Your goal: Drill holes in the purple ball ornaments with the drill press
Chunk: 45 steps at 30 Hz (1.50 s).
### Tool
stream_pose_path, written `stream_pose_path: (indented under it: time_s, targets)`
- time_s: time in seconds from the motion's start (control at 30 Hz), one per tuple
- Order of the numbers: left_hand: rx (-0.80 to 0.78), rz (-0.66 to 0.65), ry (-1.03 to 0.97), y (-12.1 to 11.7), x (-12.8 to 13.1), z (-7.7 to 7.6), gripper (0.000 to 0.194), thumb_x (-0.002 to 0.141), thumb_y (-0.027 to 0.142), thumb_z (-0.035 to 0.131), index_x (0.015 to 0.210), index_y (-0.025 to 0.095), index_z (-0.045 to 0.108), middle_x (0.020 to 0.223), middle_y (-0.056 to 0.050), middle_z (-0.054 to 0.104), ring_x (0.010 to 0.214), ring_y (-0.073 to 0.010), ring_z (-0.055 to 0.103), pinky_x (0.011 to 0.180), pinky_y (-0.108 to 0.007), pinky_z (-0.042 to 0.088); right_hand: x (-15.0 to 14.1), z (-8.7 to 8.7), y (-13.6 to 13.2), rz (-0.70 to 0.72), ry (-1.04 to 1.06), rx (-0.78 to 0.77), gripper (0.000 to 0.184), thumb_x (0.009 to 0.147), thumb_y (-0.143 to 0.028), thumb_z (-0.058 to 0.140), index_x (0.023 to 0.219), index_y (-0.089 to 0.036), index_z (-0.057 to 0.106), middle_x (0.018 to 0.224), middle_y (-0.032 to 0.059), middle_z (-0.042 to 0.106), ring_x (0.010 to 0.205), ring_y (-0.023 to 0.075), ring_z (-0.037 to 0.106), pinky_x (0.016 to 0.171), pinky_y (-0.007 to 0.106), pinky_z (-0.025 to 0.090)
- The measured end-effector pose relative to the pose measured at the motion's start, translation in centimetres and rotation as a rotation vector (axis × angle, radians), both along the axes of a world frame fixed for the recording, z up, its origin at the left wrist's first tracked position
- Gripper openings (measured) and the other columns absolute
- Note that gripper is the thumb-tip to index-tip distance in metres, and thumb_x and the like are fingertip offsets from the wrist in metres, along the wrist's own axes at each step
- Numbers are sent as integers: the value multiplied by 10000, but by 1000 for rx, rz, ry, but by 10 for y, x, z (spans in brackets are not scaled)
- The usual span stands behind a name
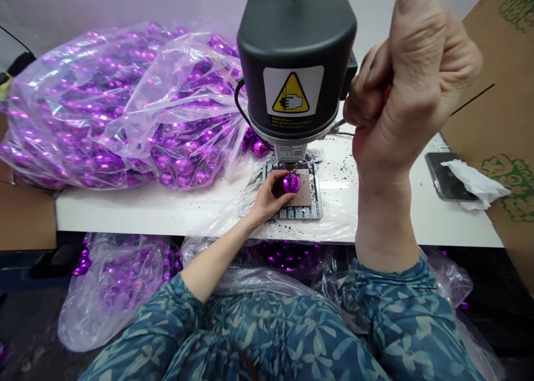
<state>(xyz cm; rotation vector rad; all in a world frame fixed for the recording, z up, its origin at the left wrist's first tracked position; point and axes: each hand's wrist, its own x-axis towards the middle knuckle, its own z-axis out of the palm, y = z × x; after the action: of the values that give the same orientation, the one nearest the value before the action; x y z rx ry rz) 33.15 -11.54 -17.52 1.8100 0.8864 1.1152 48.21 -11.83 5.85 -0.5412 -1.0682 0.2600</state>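
My left hand (267, 198) pinches a shiny purple faceted ball (291, 183) between thumb and fingers. The ball sits over a brown board (303, 189) on the slotted metal base (316, 209) of a black bench drill press (296, 36). Directly above the ball is the drill chuck (289, 165); whether the bit is inside the ball cannot be made out. Raised at the right of the machine head, my right hand (413, 80) is closed around the drill press handle, mostly hidden, with a trace of red between the fingers.
A large clear bag of purple balls (125, 108) fills the table's left side. Dark shavings are scattered around the base. A phone (448, 175) and a crumpled tissue (478, 183) lie at right beside a cardboard box (500, 142). Another bag of balls (120, 286) hangs below the table edge.
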Motion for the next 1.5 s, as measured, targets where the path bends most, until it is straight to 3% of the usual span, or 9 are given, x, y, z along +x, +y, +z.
stream_pose_path:
  time_s: [0.17,0.27,0.47,0.67,0.9,1.27,1.5]
  targets:
    - [22,-27,-20,3,-1,-4,558,826,369,816,1294,210,556,1295,-117,652,1220,-261,649,1077,-446,534,-5,-6,-9,-23,14,107,575,823,-605,648,491,-212,390,405,-82,267,318,45,271,358,286,181]
    - [25,-24,-15,3,-1,-4,555,825,376,816,1289,210,561,1297,-118,653,1219,-265,651,1075,-453,536,-6,-15,-22,-86,-9,61,551,841,-496,684,473,-201,399,398,-67,286,331,51,297,380,288,206]
    - [28,-14,-35,1,0,-1,535,825,363,819,1273,211,570,1288,-113,658,1211,-262,653,1080,-465,533,-1,-41,-41,-155,-79,0,550,888,-435,640,484,-204,347,402,-51,327,335,77,320,377,328,217]
    - [32,7,3,-1,-1,2,542,822,347,826,1280,208,572,1305,-122,654,1232,-275,643,1089,-468,522,6,-63,-32,-129,-133,201,490,919,-324,580,488,-202,379,407,-55,340,327,70,343,345,288,210]
    - [76,27,26,1,-1,-1,531,823,363,828,1267,219,576,1291,-112,662,1219,-275,649,1070,-479,529,12,-75,-21,-67,-241,385,513,906,-247,552,508,-181,235,388,-69,269,297,50,284,351,252,183]
    - [83,28,16,0,-1,1,517,826,365,824,1257,212,583,1285,-108,665,1221,-269,644,1077,-467,517,16,-78,-18,-39,-371,496,423,861,-152,516,524,-214,268,371,-87,263,270,58,235,307,275,181]
    - [96,18,-7,-1,-1,1,520,831,364,820,1266,205,582,1281,-113,666,1214,-269,647,1073,-461,519,17,-92,-19,-112,-441,539,476,873,-136,497,511,-207,198,326,-83,210,256,63,209,301,277,189]
